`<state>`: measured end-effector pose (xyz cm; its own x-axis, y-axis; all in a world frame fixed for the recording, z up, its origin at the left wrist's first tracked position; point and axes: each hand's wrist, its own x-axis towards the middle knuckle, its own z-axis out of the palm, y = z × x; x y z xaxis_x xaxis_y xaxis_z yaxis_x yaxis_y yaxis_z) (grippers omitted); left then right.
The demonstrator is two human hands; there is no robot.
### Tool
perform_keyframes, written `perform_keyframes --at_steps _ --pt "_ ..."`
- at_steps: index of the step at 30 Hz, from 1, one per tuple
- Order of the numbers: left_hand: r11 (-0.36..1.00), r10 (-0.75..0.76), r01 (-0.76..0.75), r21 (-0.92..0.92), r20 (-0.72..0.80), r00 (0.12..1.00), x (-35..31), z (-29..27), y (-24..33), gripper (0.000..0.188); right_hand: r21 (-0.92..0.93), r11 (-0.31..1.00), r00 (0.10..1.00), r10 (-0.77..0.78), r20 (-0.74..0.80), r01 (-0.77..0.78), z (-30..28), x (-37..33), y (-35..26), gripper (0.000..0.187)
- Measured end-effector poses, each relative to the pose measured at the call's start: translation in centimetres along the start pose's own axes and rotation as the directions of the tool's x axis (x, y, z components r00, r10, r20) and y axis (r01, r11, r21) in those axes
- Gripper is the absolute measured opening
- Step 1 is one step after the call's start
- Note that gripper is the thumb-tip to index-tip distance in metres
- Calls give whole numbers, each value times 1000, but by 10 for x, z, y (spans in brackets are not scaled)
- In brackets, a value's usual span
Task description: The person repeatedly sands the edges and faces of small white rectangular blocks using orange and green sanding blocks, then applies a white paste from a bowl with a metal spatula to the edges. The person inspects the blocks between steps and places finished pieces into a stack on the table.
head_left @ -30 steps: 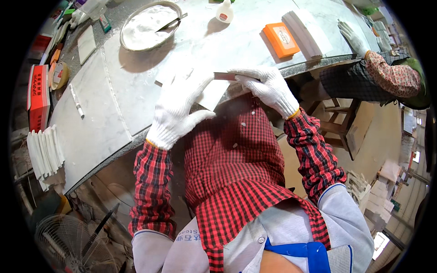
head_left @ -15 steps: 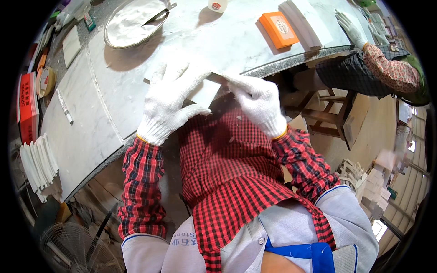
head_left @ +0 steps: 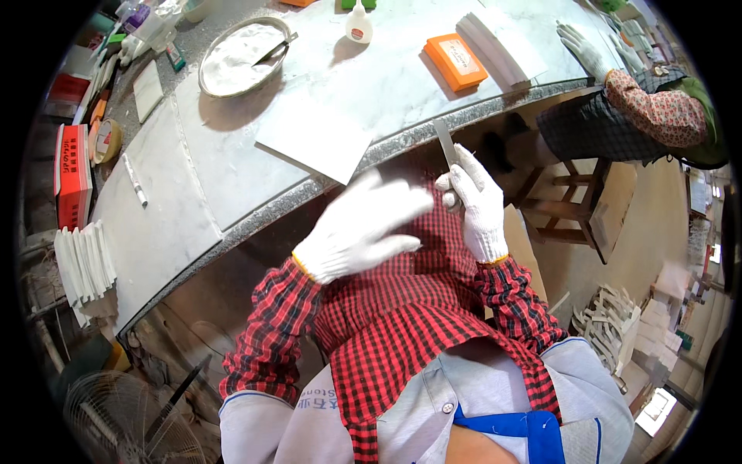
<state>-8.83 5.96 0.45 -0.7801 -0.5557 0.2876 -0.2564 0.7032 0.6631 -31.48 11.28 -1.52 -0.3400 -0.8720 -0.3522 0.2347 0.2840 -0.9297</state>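
Both of my hands wear white knitted gloves. My right hand (head_left: 477,205) is closed around a thin flat metal blade (head_left: 446,144), like a scraper or putty knife, its tip pointing up and away. My left hand (head_left: 369,230) is in the air before my apron, fingers spread and slightly blurred, with nothing in it. Just beyond it a white square tile (head_left: 317,139) lies on the marble-topped table (head_left: 154,224), one corner jutting over the front edge.
A bowl of white paste (head_left: 241,66) with a spatula stands at the back. Nearby are a small white bottle (head_left: 359,25), an orange box (head_left: 456,62) and stacked strips (head_left: 502,50). Left are a marker (head_left: 134,181) and a red box (head_left: 73,174). A co-worker's gloved hands (head_left: 583,50) rest at far right.
My left hand has come off the tile and moved back toward my body. My right hand has drawn back from the tile's edge, its blade now pointing upward.
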Motion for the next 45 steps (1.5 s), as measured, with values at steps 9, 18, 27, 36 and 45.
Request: perform_keyframes --at_steps 9,18,27,36,45 --pt "910 -164 249 331 -265 950 -20 -47 -33 75 -474 -59 289 -724 626 878 93 74 -73 40" --pt "865 -376 358 353 -17 926 2 -57 -71 93 -497 -217 311 -558 769 840 208 125 -62 30" --pt "852 -260 319 416 -194 946 31 -30 -60 96 -953 -186 713 -633 302 238 13 144 -73 63" --pt "873 91 -4 487 -154 984 105 30 -52 97 -594 639 809 -587 36 490 -32 113 -53 61" --pt "865 111 -72 496 -49 993 134 38 -55 92 450 890 992 -14 -126 70 -43 31 2 69"
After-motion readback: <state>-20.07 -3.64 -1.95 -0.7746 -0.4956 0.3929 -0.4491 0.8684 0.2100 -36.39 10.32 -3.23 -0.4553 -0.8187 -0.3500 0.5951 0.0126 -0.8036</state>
